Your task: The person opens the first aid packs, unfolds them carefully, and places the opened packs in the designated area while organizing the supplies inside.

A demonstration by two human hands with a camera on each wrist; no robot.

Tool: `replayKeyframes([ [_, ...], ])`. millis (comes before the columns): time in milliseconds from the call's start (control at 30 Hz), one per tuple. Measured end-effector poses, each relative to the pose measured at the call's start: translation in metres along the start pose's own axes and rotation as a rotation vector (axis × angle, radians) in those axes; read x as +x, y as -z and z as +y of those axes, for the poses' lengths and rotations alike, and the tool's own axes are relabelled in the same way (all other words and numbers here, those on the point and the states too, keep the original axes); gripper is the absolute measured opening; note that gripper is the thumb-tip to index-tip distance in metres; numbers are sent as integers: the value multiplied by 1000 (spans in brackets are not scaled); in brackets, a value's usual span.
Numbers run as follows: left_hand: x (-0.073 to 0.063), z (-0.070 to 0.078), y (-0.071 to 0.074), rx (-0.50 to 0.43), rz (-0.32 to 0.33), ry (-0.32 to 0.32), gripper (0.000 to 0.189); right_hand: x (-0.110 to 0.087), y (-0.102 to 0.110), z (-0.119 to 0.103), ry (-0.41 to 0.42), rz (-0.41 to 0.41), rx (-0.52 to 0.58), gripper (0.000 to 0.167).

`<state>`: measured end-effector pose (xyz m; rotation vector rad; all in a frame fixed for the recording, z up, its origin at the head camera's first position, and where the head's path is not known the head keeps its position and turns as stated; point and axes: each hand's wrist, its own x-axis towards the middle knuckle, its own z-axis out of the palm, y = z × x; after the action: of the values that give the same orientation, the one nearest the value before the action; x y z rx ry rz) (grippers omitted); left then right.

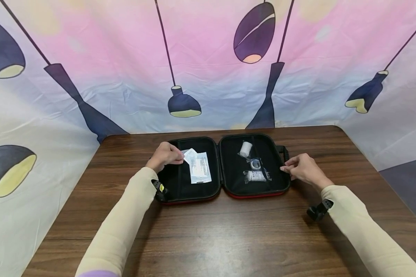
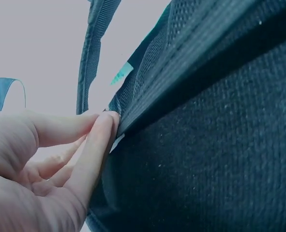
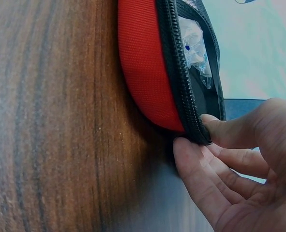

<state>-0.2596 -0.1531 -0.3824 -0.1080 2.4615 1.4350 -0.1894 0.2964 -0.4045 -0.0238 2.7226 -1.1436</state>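
A black-lined zip case (image 1: 235, 154) with a red shell lies unfolded on the table. My left hand (image 1: 164, 156) is over its left half, thumb and fingertips pinching a small white packet (image 1: 190, 155). Beneath this packet lies a larger printed white packet (image 1: 201, 171). In the left wrist view, the fingertips (image 2: 109, 121) are at a black band, with only a sliver of white showing. At the right half's outer edge, my right hand (image 1: 306, 169) pinches the zippered rim (image 3: 188, 104) between thumb and fingers.
The right half holds a white roll (image 1: 245, 149), a round ring-like item (image 1: 255, 164) and a wrapped white bundle (image 1: 256, 176), by a black strap. A black handle (image 1: 283, 152) juts from the right side. A printed cloth (image 1: 218, 100) hangs behind the wooden table (image 1: 208, 238).
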Motion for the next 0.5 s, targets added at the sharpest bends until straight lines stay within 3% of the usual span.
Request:
replayKeyframes([
  [267,-1,-1,11,-5,107,-13,20,-1,-1,1,4,0,-6,40],
  [500,-11,-4,25,11,146,-29,25,-1,0,0,1,-5,1,41],
])
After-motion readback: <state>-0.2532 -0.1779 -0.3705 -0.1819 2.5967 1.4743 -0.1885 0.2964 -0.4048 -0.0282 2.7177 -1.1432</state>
